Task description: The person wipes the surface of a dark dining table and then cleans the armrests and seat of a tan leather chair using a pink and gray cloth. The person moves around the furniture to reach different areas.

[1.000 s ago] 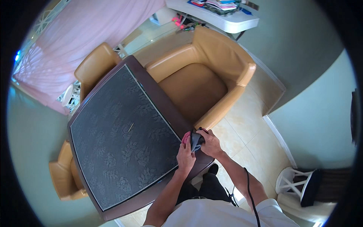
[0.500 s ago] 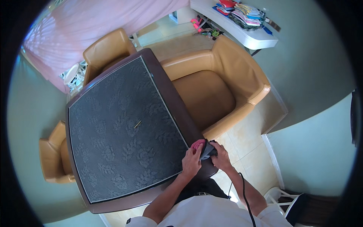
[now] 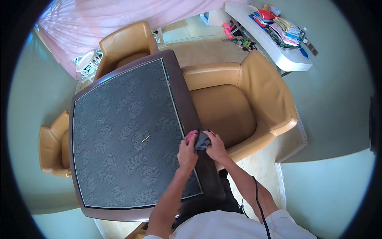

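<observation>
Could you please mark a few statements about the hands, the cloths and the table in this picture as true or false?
1. Both hands, left hand and right hand, are on the bunched grey cloth at the dark wooden table rim. True.
2. A pink cloth shows beside the grey one. True.
3. The tan leather armchair holds a stack of books. False: its seat is bare.
4. A small yellowish stick lies on the patterned tabletop. True.
5. The curtain is green. False: it is pink.

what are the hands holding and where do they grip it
Both hands, left hand and right hand, clutch a bunched pink and grey cloth around its lower part, at the dark wooden table's edge.
</observation>
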Tool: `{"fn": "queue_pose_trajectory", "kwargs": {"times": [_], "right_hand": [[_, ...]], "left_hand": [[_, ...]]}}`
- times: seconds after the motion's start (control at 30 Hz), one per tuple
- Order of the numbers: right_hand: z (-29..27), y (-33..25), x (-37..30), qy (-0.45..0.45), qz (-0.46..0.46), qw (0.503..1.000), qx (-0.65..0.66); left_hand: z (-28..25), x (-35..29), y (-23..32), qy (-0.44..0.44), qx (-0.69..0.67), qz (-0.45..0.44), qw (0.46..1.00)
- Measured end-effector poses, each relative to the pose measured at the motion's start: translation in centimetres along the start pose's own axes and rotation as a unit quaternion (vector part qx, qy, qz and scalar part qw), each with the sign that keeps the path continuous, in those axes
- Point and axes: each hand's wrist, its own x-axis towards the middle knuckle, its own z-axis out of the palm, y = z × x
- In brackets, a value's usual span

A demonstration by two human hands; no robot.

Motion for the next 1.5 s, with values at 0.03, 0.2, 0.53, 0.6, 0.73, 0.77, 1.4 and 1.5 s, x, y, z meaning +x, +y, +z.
{"fn": "queue_pose_trajectory", "kwargs": {"times": [0.03, 0.2, 0.53, 0.6, 0.73, 0.77, 1.4, 1.5], "right_hand": [[-0.1, 0.1, 1.1, -0.010, 0.000, 1.000, 0.009], [0.5, 0.5, 6.7, -0.054, 0.004, 0.997, 0.055], [0.1, 1.4, 8.0, -0.102, -0.003, 0.990, 0.099], [-0.1, 1.9, 7.0, -0.099, -0.015, 0.990, 0.096], [-0.7, 2.3, 3.6, -0.120, -0.017, 0.988, 0.098], [-0.6, 2.4, 2.5, -0.113, -0.030, 0.988, 0.101], [-6.2, 2.2, -13.2, -0.213, 0.227, 0.879, 0.361], [-4.7, 3.0, -12.9, -0.129, 0.167, 0.914, 0.345]], "left_hand": [[0.2, 0.7, -0.1, 0.016, 0.003, -0.007, 1.000], [1.9, 4.5, -0.4, 0.101, 0.073, -0.041, 0.991], [2.3, 5.6, 0.0, 0.087, 0.103, -0.120, 0.984], [2.7, 4.4, 0.5, 0.090, 0.104, -0.127, 0.982], [3.0, 0.7, 1.0, 0.096, 0.085, -0.111, 0.985], [2.9, -0.3, 1.0, 0.097, 0.082, -0.107, 0.986], [4.1, -15.2, 6.2, 0.119, 0.136, 0.007, 0.984], [4.8, -15.0, 7.2, 0.118, 0.131, -0.011, 0.984]]}}
